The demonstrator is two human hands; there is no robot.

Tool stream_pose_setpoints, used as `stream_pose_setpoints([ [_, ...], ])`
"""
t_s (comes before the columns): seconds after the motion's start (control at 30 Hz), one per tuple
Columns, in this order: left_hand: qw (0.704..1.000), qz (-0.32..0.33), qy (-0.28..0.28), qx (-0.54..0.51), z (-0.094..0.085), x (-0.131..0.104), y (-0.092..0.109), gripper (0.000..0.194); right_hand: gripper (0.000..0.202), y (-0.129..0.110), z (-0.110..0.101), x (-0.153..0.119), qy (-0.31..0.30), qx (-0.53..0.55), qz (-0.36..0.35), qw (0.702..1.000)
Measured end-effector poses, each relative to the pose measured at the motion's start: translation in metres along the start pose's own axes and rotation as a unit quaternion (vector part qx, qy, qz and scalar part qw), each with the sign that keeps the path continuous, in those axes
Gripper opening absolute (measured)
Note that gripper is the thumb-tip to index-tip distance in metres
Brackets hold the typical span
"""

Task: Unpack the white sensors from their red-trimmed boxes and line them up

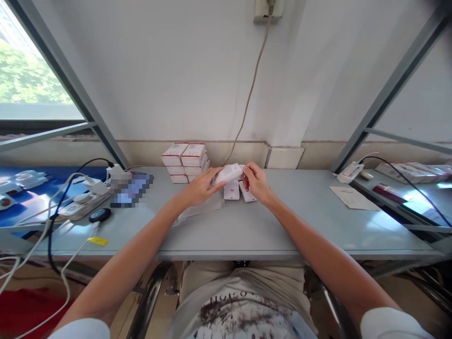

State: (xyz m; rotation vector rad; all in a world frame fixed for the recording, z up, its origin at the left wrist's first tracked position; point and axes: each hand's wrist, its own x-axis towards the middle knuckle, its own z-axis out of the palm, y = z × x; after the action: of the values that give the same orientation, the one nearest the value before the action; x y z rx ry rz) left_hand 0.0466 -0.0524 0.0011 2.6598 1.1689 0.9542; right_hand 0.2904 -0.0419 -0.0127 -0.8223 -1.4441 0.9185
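Grip | left hand (202, 187) part-curled, clasping white item (229, 173) | right hand (257, 182): fingers bent at item's end, hold unclear

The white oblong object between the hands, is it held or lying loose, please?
Held: the left hand grips the white oblong object; the right hand is at its right end.
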Motion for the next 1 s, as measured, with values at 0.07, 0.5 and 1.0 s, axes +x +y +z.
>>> stream_pose_setpoints([
  [0.07, 1.0, -0.021, -0.015, -0.006, -0.01, 0.0, -0.003, 0.062, 0.04, 0.003, -0.004, 0.003, 0.026, 0.006, 0.009, 1.0],
  [0.5, 0.951, -0.147, -0.134, 0.235, -0.028, -0.071, 0.002, 0.07, 0.028, 0.003, -0.019, 0.013, 0.205, 0.075, 0.099, 0.971],
  [1.0, 0.95, -0.14, -0.243, 0.135, 0.005, -0.066, 0.025, 0.073, 0.029, 0.013, -0.027, 0.017, 0.197, 0.042, 0.072, 0.977],
])
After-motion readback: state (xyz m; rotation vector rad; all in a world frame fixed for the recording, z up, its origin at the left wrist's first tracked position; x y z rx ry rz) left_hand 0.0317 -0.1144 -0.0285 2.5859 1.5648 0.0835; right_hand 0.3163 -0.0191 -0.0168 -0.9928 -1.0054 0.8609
